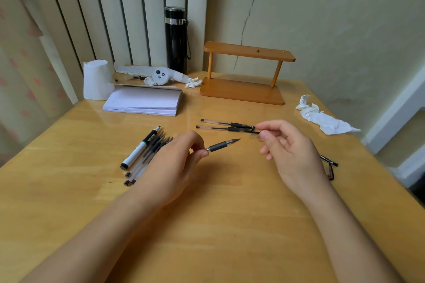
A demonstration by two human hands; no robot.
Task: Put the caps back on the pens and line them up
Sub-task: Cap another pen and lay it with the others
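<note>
Both bare forearms reach in from the near edge over the glossy yellow-wood table (207, 225). The left hand (174, 167) lies palm-down, knuckles up, its thumb and forefinger pinched on the barrel of an uncapped clear gel pen with a grey rubber grip (222, 145). That pen's long axis runs from lower left to upper right, its bare tip aimed up and right toward the other hand, raised just off the table as far as can be told.

The right hand (292, 151) is loosely curled, wrist angled inward, thumb and forefinger closed on a small clear pen cap (255, 136), which sits close to the pen tip but apart from it.

Just beyond the hands, two capped clear pens (226, 127) lie side by side, nearly parallel, long axes running left to right, their capped ends beside the right fingertips.

Under and left of the left hand lies a loose heap of uncapped pens (151, 151), slanting up to the right, with a white marker with a black tip (140, 147) on its outer edge. Dark pen caps (330, 163) lie beside the right wrist.
</note>
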